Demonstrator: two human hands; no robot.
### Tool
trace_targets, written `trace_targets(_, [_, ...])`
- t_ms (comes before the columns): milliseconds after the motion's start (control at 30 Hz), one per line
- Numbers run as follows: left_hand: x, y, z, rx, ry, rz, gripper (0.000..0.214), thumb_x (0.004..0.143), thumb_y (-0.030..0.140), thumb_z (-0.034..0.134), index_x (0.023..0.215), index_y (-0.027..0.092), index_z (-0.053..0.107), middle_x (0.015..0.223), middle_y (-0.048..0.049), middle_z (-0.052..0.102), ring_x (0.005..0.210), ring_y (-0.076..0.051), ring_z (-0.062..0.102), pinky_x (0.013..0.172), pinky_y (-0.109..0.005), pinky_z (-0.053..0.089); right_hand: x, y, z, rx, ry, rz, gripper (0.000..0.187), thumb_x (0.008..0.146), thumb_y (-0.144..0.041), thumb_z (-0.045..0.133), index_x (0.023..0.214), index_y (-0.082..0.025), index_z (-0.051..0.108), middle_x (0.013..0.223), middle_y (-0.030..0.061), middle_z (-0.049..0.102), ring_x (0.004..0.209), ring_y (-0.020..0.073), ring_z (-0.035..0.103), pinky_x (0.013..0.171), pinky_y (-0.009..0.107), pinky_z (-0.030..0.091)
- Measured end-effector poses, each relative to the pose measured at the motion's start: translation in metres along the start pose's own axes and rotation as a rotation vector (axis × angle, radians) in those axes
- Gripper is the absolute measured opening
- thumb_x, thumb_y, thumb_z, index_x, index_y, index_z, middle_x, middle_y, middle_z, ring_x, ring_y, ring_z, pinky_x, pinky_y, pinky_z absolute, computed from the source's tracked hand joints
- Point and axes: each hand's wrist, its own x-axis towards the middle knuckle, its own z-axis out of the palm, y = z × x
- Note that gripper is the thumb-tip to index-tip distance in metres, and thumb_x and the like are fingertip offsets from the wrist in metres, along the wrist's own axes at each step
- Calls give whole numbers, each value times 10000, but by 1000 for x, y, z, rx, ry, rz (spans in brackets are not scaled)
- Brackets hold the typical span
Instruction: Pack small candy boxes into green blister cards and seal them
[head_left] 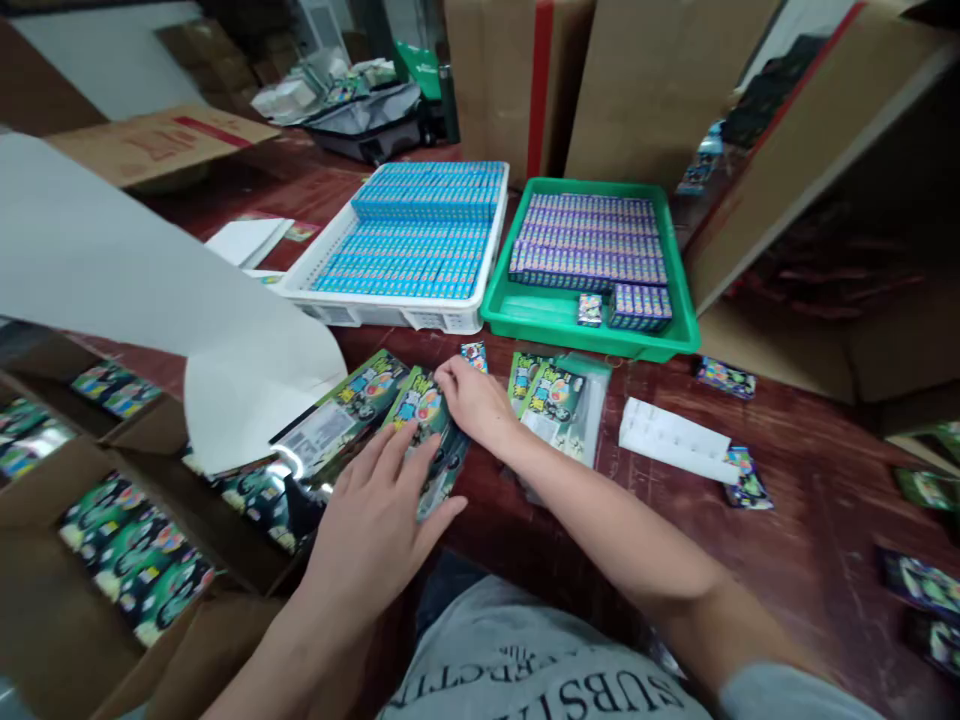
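A green and black printed packet with a clear wrapper lies on the dark red table in front of me. My left hand rests across its lower part, fingers spread and flat. With bent fingers, my right hand pinches the packet's upper right edge. A matching packet lies just left, partly under the left hand. To the right, two more such packets sit on a clear plastic bag. Behind the right hand is a small printed sachet.
A white crate of blue boxes and a green tray of purple boxes stand behind. Left are a curled white sheet and open cartons of green packets. A white strip and sachets lie right.
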Motion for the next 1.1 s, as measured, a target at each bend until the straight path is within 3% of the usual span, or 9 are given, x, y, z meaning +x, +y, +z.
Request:
trace_targets(100, [20, 9, 24, 8, 7, 13, 391, 930, 417, 640, 1249, 192, 639, 1384, -181, 629, 1380, -416, 491, 1123, -623, 414, 5, 33, -17, -112, 56, 38, 321, 1049, -398, 445, 1189, -229, 680, 1244, 107, 669, 1174, 278, 569, 1000, 378, 430])
trace_targets(233, [80, 63, 64, -216, -8, 83, 445, 981, 365, 584, 1383, 181, 534, 1409, -158, 607, 1335, -325, 535, 1134, -499, 430, -5, 94, -59, -254, 73, 160, 367, 1051, -259, 363, 1252, -126, 640, 1249, 211, 630, 1213, 332, 515, 1048, 454, 376])
trace_targets(333, [134, 96, 101, -215, -196, -102, 780, 853, 392, 765, 1482, 97, 412, 1371, -238, 592, 1271, -394, 559, 1031, -499, 486, -13, 125, -74, -318, 16, 212, 321, 1012, -175, 392, 1171, -120, 666, 1162, 218, 654, 1137, 330, 567, 986, 451, 418])
trace_targets(433, [161, 105, 125, -189, -207, -179, 711, 824, 301, 796, 1418, 86, 472, 1294, -233, 606, 1234, -394, 560, 996, -490, 492, -23, 139, -77, -310, -7, 208, 290, 1009, -211, 433, 1172, -144, 663, 1156, 200, 658, 1093, 314, 605, 935, 430, 459])
trace_targets(567, [151, 101, 122, -214, -63, -119, 304, 904, 202, 673, 1199, 188, 602, 1325, -155, 563, 1276, -334, 503, 1014, -447, 470, -36, 147, -88, -201, 5, 132, 310, 981, -341, 571, 1219, -148, 618, 1182, 167, 652, 1151, 300, 598, 982, 412, 464])
trace_targets(700, [136, 93, 102, -687, -42, -62, 46, 980, 210, 545, 1011, 213, 579, 1079, -59, 645, 1021, -206, 620, 908, -348, 496, -53, 145, -115, -29, -27, 7, 264, 911, -397, 703, 1064, -214, 589, 1083, 63, 676, 1028, 230, 636, 914, 347, 496])
trace_targets(800, [133, 90, 89, -1050, -175, -82, 108, 954, 296, 607, 960, 205, 549, 855, 6, 614, 803, -147, 596, 759, -279, 491, -71, 138, -136, 104, 13, -136, 221, 925, -401, 697, 1009, -245, 566, 996, 34, 664, 936, 214, 630, 834, 347, 501])
trace_targets(933, [129, 98, 83, -1222, -263, -125, 185, 903, 331, 690, 914, 197, 562, 805, 14, 616, 743, -128, 574, 701, -257, 466, -91, 128, -159, 87, 94, -179, 231, 919, -382, 713, 1047, -257, 566, 1015, 53, 649, 953, 225, 617, 819, 362, 498])
trace_targets(1100, [118, 118, 89, -1252, -328, -180, 165, 890, 298, 712, 869, 187, 592, 827, -2, 677, 783, -139, 622, 741, -277, 491, -104, 122, -185, -55, -172, -166, 258, 951, -352, 651, 733, -244, 564, 704, -10, 604, 630, 157, 547, 589, 311, 406])
